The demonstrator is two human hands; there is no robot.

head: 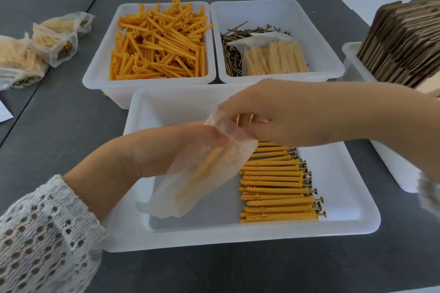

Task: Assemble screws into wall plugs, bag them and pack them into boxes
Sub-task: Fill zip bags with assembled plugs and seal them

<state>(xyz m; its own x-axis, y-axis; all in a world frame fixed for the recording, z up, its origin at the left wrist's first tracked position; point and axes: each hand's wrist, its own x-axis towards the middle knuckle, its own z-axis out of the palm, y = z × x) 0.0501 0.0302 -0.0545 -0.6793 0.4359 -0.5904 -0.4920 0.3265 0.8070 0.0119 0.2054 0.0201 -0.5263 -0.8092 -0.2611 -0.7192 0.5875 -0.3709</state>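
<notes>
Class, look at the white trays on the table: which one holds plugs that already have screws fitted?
The near tray, closest to the person: its orange plugs lie in a neat row with screw heads protruding. The far-left tray holds loose empty plugs.

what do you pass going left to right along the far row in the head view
filled bags → tray of orange wall plugs → tray of screws with a filled bag on them → tray of flat cardboard boxes

The clear bag (202, 173) hides the left hand's (181, 150) fingers and blurs the plugs inside it. Above the bag, the right hand (262, 114) seems to pinch plugs, mostly hidden. Its sleeve (428, 195) is motion-blurred, cut by the edge.
</notes>
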